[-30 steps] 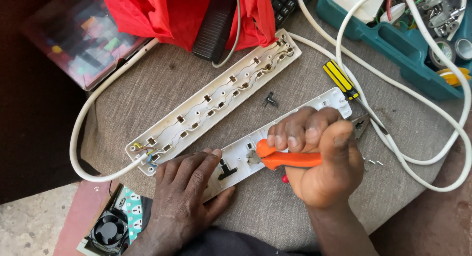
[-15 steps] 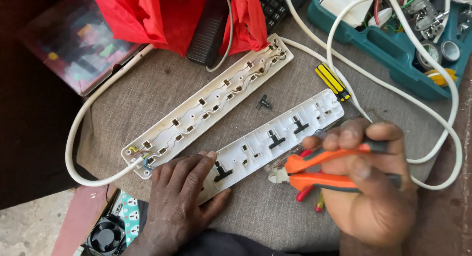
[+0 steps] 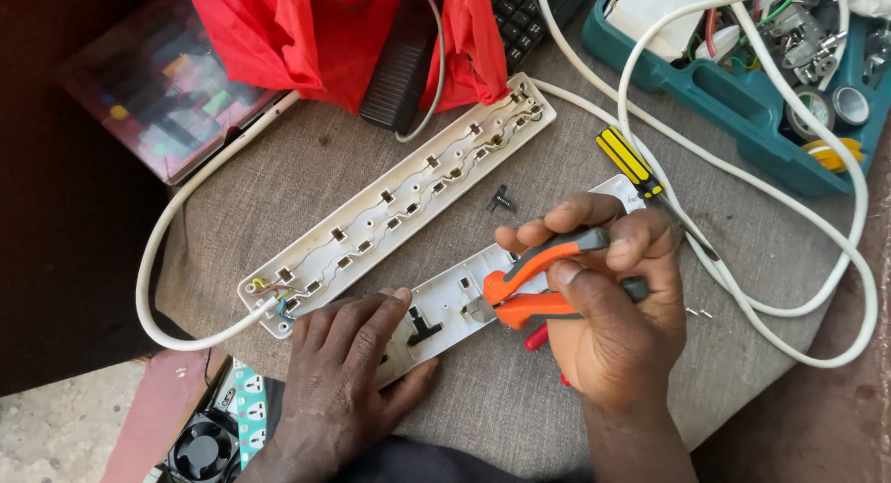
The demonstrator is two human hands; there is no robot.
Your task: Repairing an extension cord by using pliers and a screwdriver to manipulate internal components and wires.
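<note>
My right hand [image 3: 613, 302] grips orange-and-grey pliers [image 3: 534, 283], jaws pointing left onto the white socket cover [image 3: 445, 302] of a power strip. My left hand [image 3: 348, 372] lies flat on that cover's near left end, pressing it against the grey cloth. Beyond it lies the strip's open white base [image 3: 399, 200], diagonal, showing metal contact rails and coloured wires at its left end where a white cable [image 3: 176, 232] enters. A red-handled tool [image 3: 536, 337] is partly hidden under my right hand.
A yellow-and-black screwdriver [image 3: 631, 163] and a small black part [image 3: 501, 201] lie on the cloth. Loops of white cable [image 3: 789, 214] run at right. A teal toolbox [image 3: 742, 84] sits top right, a red bag [image 3: 316, 33] at top, a fan [image 3: 204, 446] bottom left.
My right hand with the pliers drew back to the right, then came left again onto the socket cover. My left hand stayed on the cover.
</note>
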